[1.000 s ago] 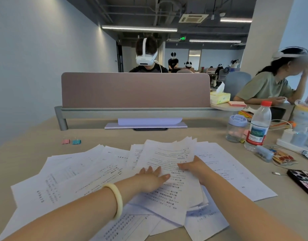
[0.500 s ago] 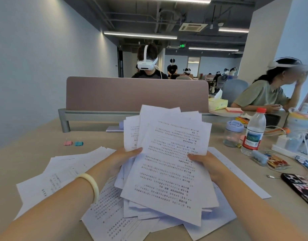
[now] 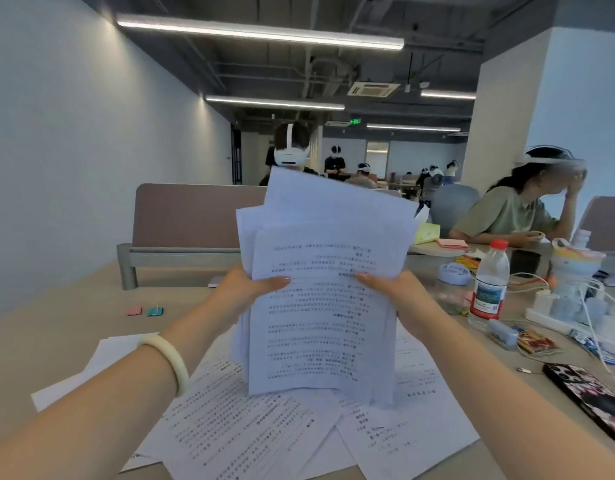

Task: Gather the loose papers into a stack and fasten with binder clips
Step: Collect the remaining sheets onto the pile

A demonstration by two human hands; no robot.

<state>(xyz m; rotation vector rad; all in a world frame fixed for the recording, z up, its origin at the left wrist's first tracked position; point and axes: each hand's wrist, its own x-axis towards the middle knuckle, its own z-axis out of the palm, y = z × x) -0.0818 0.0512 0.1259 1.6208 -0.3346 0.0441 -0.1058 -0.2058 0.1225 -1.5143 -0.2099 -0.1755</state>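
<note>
Gripping an uneven sheaf of papers upright by its side edges, left hand and right hand had fingers curled closed; bare desk lay left.

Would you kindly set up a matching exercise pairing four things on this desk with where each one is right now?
Things:
1. bundle of papers
2. binder clips
3. water bottle
4. phone

Places:
A. lying flat at the desk's near right edge
B. standing upright on the right, red cap on top
C. held upright between the left hand and the right hand
D. on the desk to the far left, near the divider's leg

Pairs: 1-C, 2-D, 3-B, 4-A
</note>
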